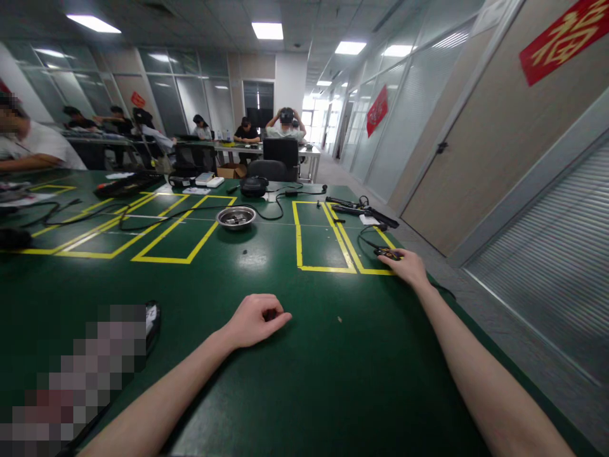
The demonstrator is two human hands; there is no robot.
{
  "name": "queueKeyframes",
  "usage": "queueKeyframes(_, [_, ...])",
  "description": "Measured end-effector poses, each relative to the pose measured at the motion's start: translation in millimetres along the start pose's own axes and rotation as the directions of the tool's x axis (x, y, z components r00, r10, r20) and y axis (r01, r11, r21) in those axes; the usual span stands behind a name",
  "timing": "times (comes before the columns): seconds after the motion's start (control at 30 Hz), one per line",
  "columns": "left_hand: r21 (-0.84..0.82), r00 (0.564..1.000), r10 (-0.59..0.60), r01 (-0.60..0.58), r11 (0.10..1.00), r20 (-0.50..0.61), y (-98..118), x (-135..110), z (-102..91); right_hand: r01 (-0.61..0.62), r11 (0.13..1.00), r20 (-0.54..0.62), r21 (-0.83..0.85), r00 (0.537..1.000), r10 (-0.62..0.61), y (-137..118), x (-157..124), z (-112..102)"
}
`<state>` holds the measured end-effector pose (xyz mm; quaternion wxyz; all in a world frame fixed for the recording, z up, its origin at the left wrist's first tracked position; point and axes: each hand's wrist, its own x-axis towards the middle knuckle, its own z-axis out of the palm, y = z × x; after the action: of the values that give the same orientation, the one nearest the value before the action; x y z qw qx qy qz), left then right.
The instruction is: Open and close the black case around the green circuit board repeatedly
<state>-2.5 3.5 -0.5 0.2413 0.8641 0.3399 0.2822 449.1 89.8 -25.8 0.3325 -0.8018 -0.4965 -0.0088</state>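
My left hand [257,320] rests on the green tabletop [295,387] near the middle, its fingers curled in and the thumb pointing right. I see nothing held in it, though the palm is in shadow. At the right edge of the table my right hand [410,268] is closed on a small black device [387,253] with yellowish marks. Part of that device is hidden by the fingers. A black cable [365,241] lies just beyond it, close to the yellow tape corner.
A steel bowl [236,218] holds small metal pieces. Black tripod-like rods [364,211] lie at the far right. Yellow tape [328,269] marks rectangles. A black case [254,186] stands further back, and a blurred-out object [90,374] lies front left. People sit at tables beyond.
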Motion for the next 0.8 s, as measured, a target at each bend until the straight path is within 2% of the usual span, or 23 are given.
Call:
queueKeyframes(0.13, [0.009, 1.000, -0.006, 0.006, 1.000, 0.002, 0, 0, -0.2, 0.056, 0.998, 0.051, -0.025, 0.997, -0.055, -2, -1, 1])
queueKeyframes(0.37, [-0.006, 1.000, -0.004, 0.004, 1.000, 0.009, 0, 1, -1.0, 0.077, 0.997, 0.008, 0.001, 0.997, -0.077, 1, 2, -7])
queueKeyframes(0.5, [-0.005, 1.000, -0.005, 0.005, 1.000, 0.013, 1, 0, -1.2, 0.061, 0.996, -0.062, 0.063, 0.996, -0.058, 1, 3, -10])
queueKeyframes(0.6, [-0.002, 1.000, -0.009, 0.009, 1.000, 0.015, 1, 0, -1.0, -0.005, 0.999, -0.082, -0.048, 0.997, 0.001, -4, 1, -9])
queueKeyframes(0.7, [0.002, 1.000, -0.009, 0.009, 1.000, 0.005, 1, 0, -1.2, -0.062, 0.979, -0.027, -0.194, 0.998, 0.058, -10, -4, -7])
queueKeyframes(0.8, [0.003, 1.000, -0.013, 0.013, 1.000, 0.005, 1, 0, -1.7, -0.080, 0.967, 0.028, -0.244, 0.996, 0.089, -14, -7, -7])
